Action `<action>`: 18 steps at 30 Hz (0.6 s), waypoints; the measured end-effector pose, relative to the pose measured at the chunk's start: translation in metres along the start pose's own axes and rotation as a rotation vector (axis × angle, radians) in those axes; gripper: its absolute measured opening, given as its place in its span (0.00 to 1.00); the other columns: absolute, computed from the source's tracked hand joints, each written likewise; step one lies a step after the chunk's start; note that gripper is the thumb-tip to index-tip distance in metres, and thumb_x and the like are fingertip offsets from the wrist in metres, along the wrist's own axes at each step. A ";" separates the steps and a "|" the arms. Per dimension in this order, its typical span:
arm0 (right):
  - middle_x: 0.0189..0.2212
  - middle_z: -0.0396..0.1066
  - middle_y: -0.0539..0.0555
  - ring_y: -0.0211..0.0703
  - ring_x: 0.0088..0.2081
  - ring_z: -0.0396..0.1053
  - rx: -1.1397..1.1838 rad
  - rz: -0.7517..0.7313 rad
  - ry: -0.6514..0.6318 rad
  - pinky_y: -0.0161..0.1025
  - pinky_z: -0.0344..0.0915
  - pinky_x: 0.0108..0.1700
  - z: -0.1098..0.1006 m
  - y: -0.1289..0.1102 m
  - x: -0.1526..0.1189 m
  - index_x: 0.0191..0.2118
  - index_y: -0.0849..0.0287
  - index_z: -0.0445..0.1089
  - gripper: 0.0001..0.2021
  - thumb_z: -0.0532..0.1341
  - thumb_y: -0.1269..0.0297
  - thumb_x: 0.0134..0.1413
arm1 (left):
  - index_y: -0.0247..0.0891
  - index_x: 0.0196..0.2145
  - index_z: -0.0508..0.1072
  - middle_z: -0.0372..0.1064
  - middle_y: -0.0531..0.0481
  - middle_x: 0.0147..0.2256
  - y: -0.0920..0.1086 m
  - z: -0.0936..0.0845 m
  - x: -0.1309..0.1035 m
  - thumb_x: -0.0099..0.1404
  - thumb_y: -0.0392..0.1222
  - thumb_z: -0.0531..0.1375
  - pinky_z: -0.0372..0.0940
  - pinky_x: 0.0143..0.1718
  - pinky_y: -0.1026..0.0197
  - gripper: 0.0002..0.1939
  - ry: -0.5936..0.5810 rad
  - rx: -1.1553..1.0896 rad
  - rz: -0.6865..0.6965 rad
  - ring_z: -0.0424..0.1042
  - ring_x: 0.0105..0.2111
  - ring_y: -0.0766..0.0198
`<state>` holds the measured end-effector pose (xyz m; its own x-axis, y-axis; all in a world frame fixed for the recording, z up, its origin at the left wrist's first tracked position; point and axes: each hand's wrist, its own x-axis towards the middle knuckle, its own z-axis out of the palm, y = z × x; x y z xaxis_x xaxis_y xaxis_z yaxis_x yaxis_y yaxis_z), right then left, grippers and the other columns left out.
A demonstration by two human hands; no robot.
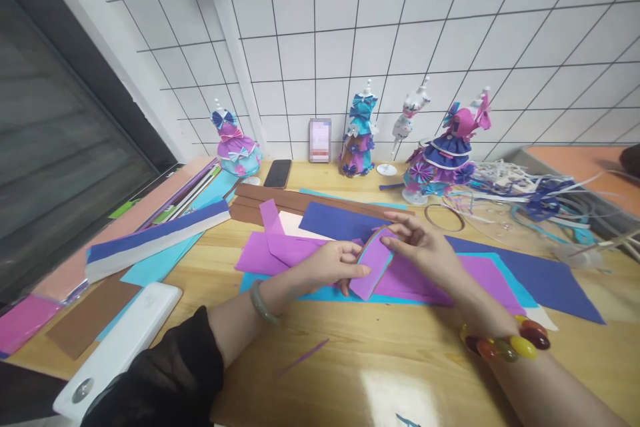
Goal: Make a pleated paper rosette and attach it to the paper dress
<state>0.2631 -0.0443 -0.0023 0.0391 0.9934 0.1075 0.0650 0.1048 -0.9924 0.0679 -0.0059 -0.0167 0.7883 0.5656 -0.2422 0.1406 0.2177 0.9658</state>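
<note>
Both hands hold a small curved purple piece [371,267] with brown and light blue layers along its edges, above the table's middle. My left hand [336,263] pinches its lower left side between thumb and fingers. At the upper right end, my right hand [413,243] grips it, thumb on the face and fingers behind. Beneath the hands lie purple sheets [490,278], a blue sheet [335,221] and a light blue sheet [310,292]. A thin purple strip [304,357] rests on the wood nearer to me.
Decorated dress forms [240,147] stand along the tiled wall, with a black phone [278,174] and a propped screen [320,141]. Brown sheets [310,203] lie behind the hands. A white device [120,347] is at the left, tangled ribbons [525,180] at the right.
</note>
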 end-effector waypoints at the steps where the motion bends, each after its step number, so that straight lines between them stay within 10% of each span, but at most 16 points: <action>1: 0.31 0.69 0.51 0.37 0.31 0.66 -0.011 0.002 -0.019 0.36 0.64 0.33 0.002 0.001 -0.001 0.47 0.56 0.62 0.24 0.65 0.60 0.41 | 0.32 0.41 0.66 0.64 0.54 0.24 0.002 0.000 -0.001 0.49 0.50 0.62 0.59 0.15 0.69 0.25 -0.025 0.032 -0.004 0.60 0.14 0.75; 18: 0.37 0.68 0.55 0.41 0.38 0.66 -0.087 -0.056 -0.125 0.37 0.65 0.36 0.019 0.010 -0.008 0.48 0.55 0.61 0.22 0.62 0.62 0.45 | 0.32 0.30 0.68 0.66 0.52 0.23 -0.003 0.004 -0.001 0.48 0.47 0.63 0.58 0.13 0.71 0.16 -0.175 0.017 -0.162 0.64 0.16 0.72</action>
<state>0.2441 -0.0500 -0.0143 -0.0913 0.9847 0.1483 0.1497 0.1608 -0.9756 0.0689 -0.0099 -0.0191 0.8460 0.3776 -0.3764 0.2829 0.2806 0.9172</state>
